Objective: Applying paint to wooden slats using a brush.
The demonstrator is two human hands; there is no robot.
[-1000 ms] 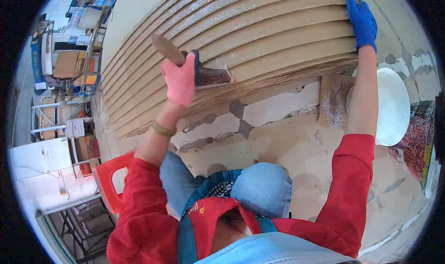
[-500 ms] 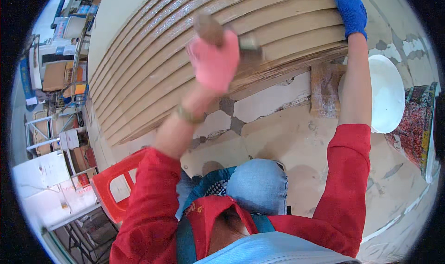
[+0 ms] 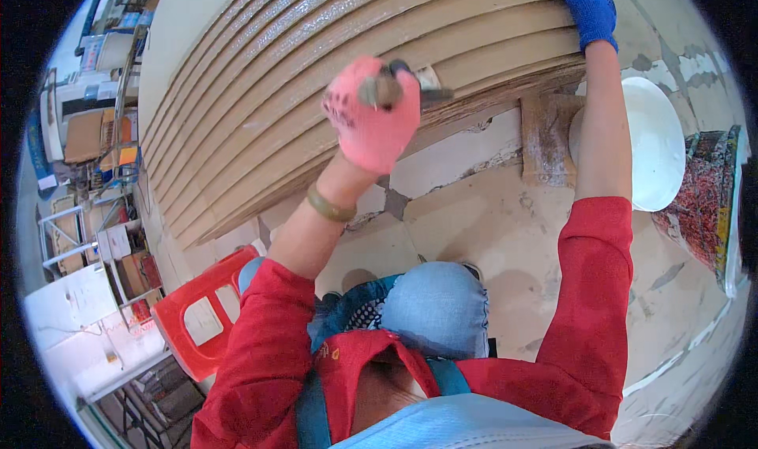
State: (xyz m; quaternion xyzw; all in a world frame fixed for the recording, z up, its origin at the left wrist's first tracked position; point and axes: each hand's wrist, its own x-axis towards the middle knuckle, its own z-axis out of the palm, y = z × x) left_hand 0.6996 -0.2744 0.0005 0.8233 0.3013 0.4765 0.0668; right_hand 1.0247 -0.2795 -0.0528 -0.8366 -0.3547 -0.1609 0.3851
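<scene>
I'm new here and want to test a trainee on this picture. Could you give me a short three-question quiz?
1. True or false: the left hand wears a pink glove.
2. What colour is the right hand glove: A green, B blue, C white?
3. Which hand grips the tool against the ribbed panel?

Key: 1 true. 2 B. 3 the left; the right hand rests on the panel's far end, above the white bucket.

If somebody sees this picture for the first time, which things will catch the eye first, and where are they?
The left hand in a bright pink glove, at the centre, grips a wooden-handled tool against the long ribbed tan moulded panel that crosses the upper picture. The right hand in a blue glove rests on the panel's upper right end. A red plastic stool stands at lower left.
</scene>
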